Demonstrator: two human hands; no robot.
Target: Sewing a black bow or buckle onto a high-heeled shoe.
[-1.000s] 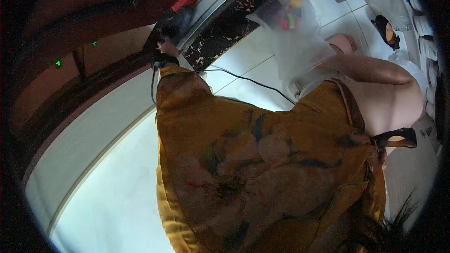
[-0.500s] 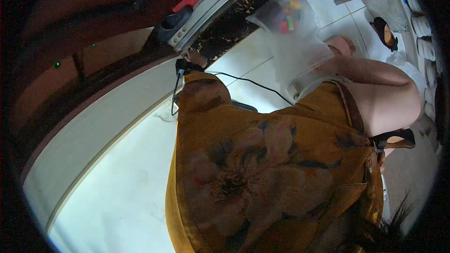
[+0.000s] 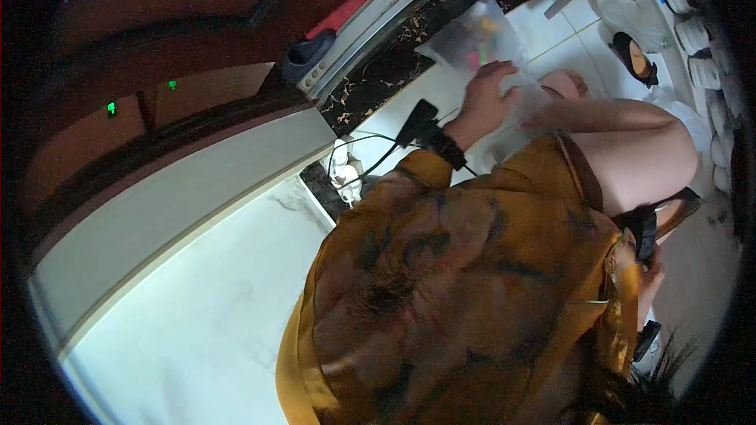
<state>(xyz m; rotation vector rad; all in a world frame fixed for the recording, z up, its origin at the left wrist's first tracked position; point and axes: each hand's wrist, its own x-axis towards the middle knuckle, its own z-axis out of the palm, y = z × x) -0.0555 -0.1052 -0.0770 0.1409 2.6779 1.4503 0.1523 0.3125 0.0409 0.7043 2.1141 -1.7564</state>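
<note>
My left hand (image 3: 487, 102), a black device strapped to its wrist, reaches over a translucent plastic bag (image 3: 472, 27). Its fingers are bent but apart, close to the bag or touching it; I see nothing gripped. Blurred bright pieces, pink and yellow, show through the plastic. On the right, beside my thigh, my right hand (image 3: 652, 271) is closed at a black shoe (image 3: 673, 212) with a tan inside. Part of that hand is hidden by the gold floral clothing (image 3: 441, 291). A matching black shoe (image 3: 634, 59) lies on the tiles at the upper right.
A bent bare leg (image 3: 650, 161) lies between my hands. White stacked items (image 3: 693, 35) line the far right. A dark marble sill (image 3: 378, 67) and metal rail (image 3: 370, 24) cross the top, near a dark blue shoe-like item (image 3: 309, 57). A black cable (image 3: 370, 138) hangs from the left wrist.
My left hand has swung from the marble sill rightward to the plastic bag. More of my right hand shows at the black shoe, which has shifted slightly upward.
</note>
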